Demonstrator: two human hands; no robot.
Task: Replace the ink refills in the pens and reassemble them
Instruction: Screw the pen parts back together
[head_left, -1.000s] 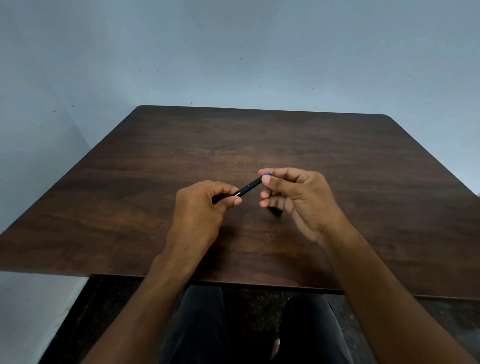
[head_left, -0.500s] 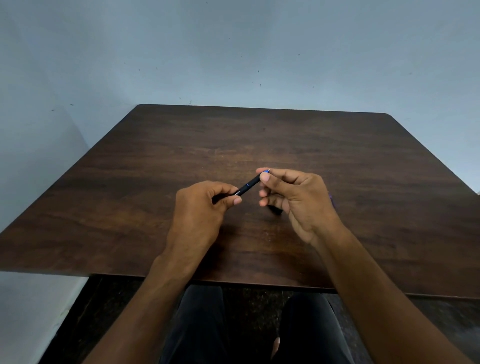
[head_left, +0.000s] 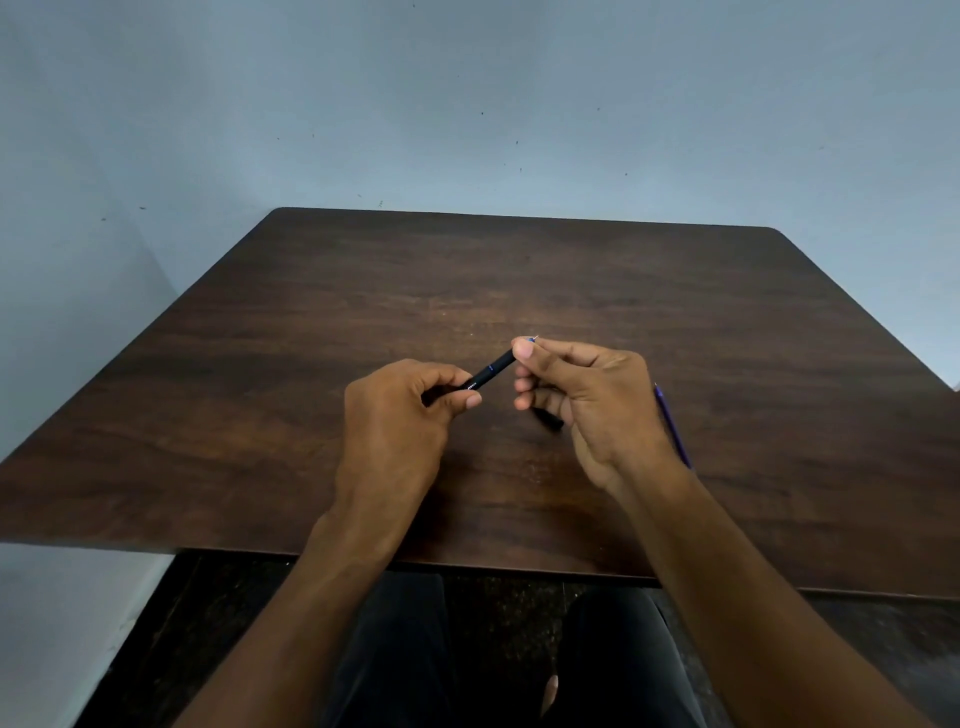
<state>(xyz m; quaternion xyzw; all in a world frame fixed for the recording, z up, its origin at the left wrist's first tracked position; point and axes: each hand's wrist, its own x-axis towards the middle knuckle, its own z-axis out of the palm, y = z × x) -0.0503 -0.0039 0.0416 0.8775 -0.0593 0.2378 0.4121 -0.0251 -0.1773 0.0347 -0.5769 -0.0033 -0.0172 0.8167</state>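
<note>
A slim black plastic pen barrel (head_left: 488, 372) was held slanting above the middle of a dark brown wooden table (head_left: 322, 332), raised off the surface and gripped at both ends. The lower end was enclosed by the left hand (head_left: 400, 415), whose fingers were curled round it with the thumb laid along the barrel, probably so that the body could be kept steady. The upper end, where a small blue tip with a fine metal point (head_left: 532, 339) showed, was pinched between the thumb and forefinger of the right hand (head_left: 587, 400), a hold judged suited to twisting or seating the front piece over the refill. A small black part, perhaps a cap (head_left: 551, 420), was seen lying on the table just under the right hand, mostly hidden by it. A thin blue-violet refill rod (head_left: 673, 430) lay on the wood just beyond the right wrist, apparently set aside within easy reach. Wide open tabletop was left on every side of the hands, with the far edge against a pale blue-grey wall (head_left: 467, 104) and the near edge above the person's dark-trousered lap (head_left: 395, 654). The loose parts lay well clear of any edge.
</note>
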